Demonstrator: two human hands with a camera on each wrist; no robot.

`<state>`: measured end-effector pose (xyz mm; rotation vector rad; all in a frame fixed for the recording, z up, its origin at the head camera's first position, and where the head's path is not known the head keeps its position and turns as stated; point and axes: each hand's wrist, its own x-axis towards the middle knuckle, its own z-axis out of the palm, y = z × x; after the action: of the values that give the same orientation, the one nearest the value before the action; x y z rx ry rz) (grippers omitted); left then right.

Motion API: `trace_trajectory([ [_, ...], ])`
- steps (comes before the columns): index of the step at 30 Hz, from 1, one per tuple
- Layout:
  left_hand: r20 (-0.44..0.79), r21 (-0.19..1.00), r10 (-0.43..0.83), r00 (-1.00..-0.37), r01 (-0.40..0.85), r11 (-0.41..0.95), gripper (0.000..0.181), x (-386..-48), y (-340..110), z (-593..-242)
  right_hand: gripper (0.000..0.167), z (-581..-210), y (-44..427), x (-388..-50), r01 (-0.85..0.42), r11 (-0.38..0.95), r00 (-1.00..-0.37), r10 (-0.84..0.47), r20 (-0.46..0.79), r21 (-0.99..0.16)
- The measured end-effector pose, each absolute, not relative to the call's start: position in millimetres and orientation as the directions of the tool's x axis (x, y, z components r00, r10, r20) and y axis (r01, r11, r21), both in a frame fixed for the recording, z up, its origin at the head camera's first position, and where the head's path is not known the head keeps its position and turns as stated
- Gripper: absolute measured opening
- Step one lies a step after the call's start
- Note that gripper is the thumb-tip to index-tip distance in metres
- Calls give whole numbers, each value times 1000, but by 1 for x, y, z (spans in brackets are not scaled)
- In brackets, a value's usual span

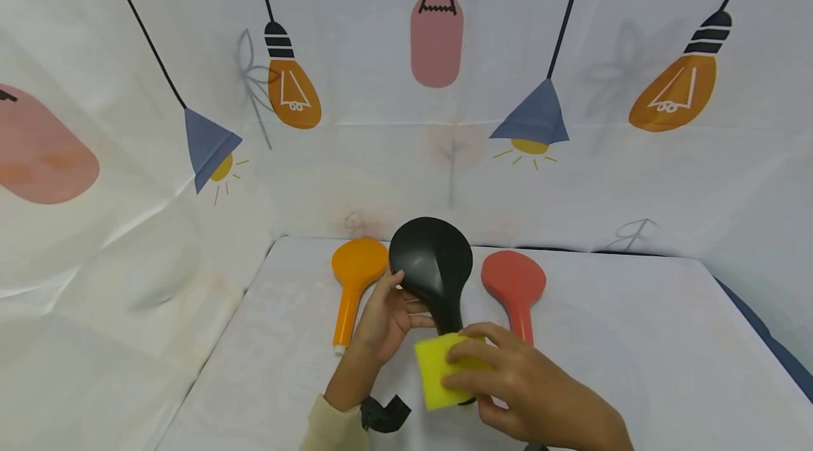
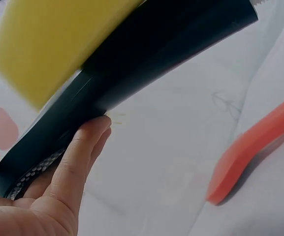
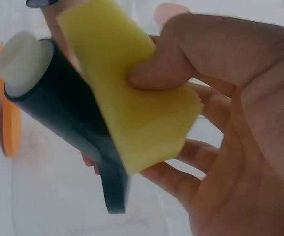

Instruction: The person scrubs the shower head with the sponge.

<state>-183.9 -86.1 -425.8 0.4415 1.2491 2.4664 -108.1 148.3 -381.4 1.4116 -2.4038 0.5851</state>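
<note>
A black shower head (image 1: 432, 257) is held up by my left hand (image 1: 389, 320), whose fingers and thumb grip the rim of its round head. Its perforated face (image 2: 36, 172) shows on the palm side in the left wrist view. My right hand (image 1: 530, 384) pinches a yellow sponge (image 1: 435, 375) between thumb and fingers. The sponge lies against the black handle and covers part of it in the head view. At the handle's end, the right wrist view shows a white fitting (image 3: 24, 64).
An orange shower head (image 1: 358, 267) lies to the left on the white table (image 1: 635, 352), and a red shower head (image 1: 513, 278) to the right. Behind stands a white backdrop (image 1: 368, 169) printed with lamps. A black strap (image 1: 384, 414) is at the left wrist.
</note>
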Motion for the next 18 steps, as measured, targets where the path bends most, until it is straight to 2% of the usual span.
trace_trajectory([
  [4, 151, 802, 418, -896, -136, -581, 40, -185, -91, -424, 47, -375, 151, -102, -846, 450, -525, -799, 293, -287],
  [7, 157, 800, 414, -896, -130, -586, 40, -185, -93, -423, 46, -372, 151, -100, -840, 445, -526, -808, 265, -310],
  [11, 161, 795, 410, -898, -128, -593, 37, -184, -93, -421, 47, -373, 152, -99, -850, 439, -516, -802, 299, -290],
  [15, 144, 796, 424, -894, -150, -586, 35, -182, -90, -421, 50, -377, 151, -102, -880, 442, -473, -786, 398, -174],
  [18, 99, 823, 449, -888, -180, -538, 42, -180, -86, -419, 50, -380, 149, -106, -884, 457, -445, -760, 473, -97],
])
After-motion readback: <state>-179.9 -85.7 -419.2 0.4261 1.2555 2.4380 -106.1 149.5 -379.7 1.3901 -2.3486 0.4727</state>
